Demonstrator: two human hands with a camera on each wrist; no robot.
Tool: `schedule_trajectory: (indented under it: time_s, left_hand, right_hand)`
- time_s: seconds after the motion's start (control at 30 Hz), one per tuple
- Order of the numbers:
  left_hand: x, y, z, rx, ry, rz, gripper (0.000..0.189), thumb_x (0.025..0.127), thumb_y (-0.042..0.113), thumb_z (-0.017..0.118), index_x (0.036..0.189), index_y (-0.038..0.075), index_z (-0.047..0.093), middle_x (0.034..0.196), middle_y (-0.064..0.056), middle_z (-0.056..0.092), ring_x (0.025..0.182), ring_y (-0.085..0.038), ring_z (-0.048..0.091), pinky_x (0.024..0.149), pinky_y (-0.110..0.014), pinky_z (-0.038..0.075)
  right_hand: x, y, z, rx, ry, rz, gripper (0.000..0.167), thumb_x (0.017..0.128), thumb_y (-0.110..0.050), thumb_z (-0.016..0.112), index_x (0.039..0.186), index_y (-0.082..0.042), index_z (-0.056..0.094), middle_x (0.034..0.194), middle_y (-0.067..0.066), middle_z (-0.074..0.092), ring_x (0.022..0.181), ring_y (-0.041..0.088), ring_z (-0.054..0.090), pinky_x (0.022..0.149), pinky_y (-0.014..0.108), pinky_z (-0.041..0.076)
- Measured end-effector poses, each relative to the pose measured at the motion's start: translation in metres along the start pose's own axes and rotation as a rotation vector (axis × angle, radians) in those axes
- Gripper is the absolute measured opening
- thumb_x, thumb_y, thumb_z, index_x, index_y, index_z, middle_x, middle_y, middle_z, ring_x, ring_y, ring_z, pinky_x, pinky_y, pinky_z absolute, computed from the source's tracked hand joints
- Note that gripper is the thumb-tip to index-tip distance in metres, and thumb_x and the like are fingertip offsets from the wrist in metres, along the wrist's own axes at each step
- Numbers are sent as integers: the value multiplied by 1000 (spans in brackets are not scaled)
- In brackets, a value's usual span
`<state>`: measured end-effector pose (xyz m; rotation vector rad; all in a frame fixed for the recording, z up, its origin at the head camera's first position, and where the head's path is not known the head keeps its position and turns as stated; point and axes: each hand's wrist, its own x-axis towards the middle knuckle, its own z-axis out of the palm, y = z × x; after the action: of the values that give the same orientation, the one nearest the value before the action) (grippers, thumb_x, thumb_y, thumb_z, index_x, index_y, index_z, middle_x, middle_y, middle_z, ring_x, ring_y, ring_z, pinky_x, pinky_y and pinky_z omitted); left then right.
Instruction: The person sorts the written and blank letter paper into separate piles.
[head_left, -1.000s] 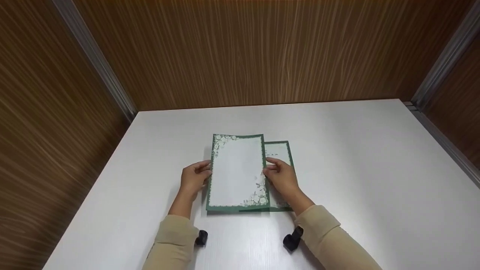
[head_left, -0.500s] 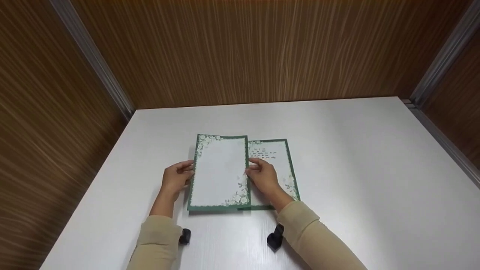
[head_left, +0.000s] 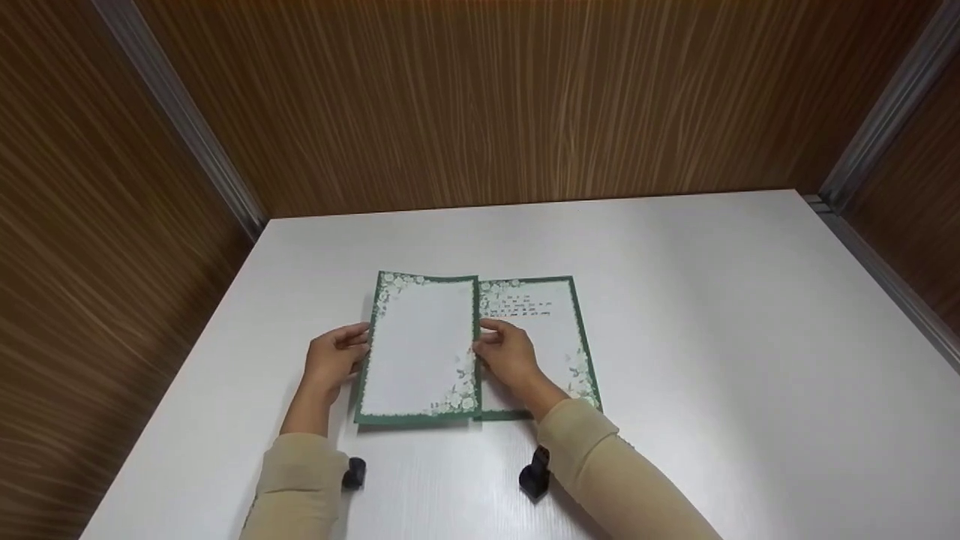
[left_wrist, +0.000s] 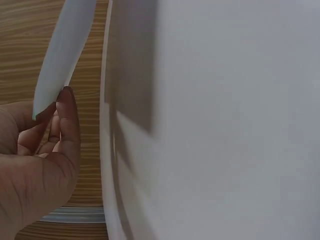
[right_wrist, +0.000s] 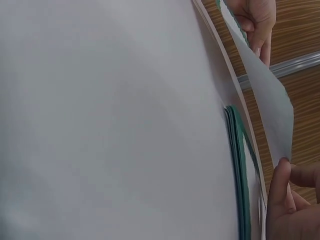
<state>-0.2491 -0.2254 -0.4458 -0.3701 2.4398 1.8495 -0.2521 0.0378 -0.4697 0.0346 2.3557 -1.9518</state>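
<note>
A sheet of letter paper [head_left: 420, 349] with a green border and white flowers at two corners is held raised over the table, its writing area blank. My left hand [head_left: 332, 361] pinches its left edge between thumb and fingers. At the right edge, my right hand [head_left: 512, 358] pinches it the same way. From the right wrist view, the lifted sheet [right_wrist: 267, 100] bends slightly between both hands. Lower and to the right lies a stack of matching sheets [head_left: 551, 345], its top one bearing several lines of handwriting. My right hand and forearm cover part of that stack.
The white table [head_left: 712, 337] reaches back to a brown wood-grain panel [head_left: 480, 105]. Similar panels with metal corner strips stand at left and right. Black wrist devices [head_left: 535, 474] hang at both cuffs.
Both hands have carried the blank sheet to the left. More of the stack beneath shows, including the handwritten lines on its top sheet.
</note>
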Motion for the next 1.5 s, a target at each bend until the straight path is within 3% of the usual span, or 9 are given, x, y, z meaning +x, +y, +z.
schedule_trajectory:
  time_s: [0.47, 0.67, 0.9, 1.2, 1.5]
  left_hand:
    - [-1, -6, -11, 13, 33, -38, 38, 94, -2, 55, 131, 1, 54, 121, -15, 57, 99, -17, 58, 78, -23, 51]
    - [-2, -8, -13, -2, 52, -41, 36, 92, -5, 57, 128, -3, 56, 116, -15, 59, 94, -15, 59, 72, -21, 51]
    - [-1, -10, -15, 8, 64, -91, 39, 94, -3, 56, 132, -4, 51, 123, -21, 56, 98, -21, 60, 72, -22, 53]
    - [-3, -11, -17, 50, 82, -102, 38, 96, 4, 54, 133, -4, 50, 125, -22, 54, 114, -30, 53, 91, -36, 49]
    - [-5, -6, -12, 34, 115, -88, 42, 96, 13, 57, 135, 0, 49, 126, -19, 54, 115, -30, 53, 93, -37, 48]
  right_hand:
    - [3, -5, 9, -54, -90, 37, 45, 89, 3, 62, 133, 1, 52, 106, 12, 63, 83, 16, 64, 64, 27, 56]
    - [3, -6, 10, -63, -122, 69, 47, 89, 2, 62, 135, 0, 50, 111, 11, 63, 92, 18, 64, 68, 24, 56]
    - [0, -8, 11, -96, -121, 29, 44, 90, 0, 61, 133, 2, 51, 112, 12, 64, 96, 20, 64, 70, 26, 56]
    - [-1, -8, 11, -55, -120, 11, 43, 91, 0, 60, 133, 2, 52, 116, 15, 63, 98, 22, 65, 72, 28, 56]
    - [0, -5, 5, 51, -103, -32, 47, 88, -1, 62, 134, 1, 52, 117, 16, 63, 96, 23, 65, 73, 31, 57]
